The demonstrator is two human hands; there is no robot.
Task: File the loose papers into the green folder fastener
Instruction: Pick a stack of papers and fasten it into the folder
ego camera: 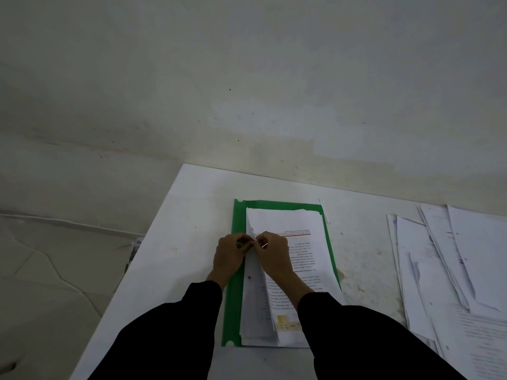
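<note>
"Which step is the person on?"

"Threading or bending the fastener (254, 244), by the look of it. A stack of papers (297, 239) already lies on the open green folder (235, 286) on the desk (192, 215), and both hands meet at the stack's left margin, where the top sheets curl up."

"And the hands themselves?"

"The left hand (231, 252) and right hand (272, 252) sit knuckle to knuckle, fingers curled in, pinching something small between them. It is probably the fastener's prong, though it is too small to be sure. Both dark sleeves reach in from the near edge."

"What does the next move call for?"

"Likely pressing the prong flat without tearing the holes, then reaching right for the loose papers (450, 270), which lie fanned well apart from the folder."
</note>
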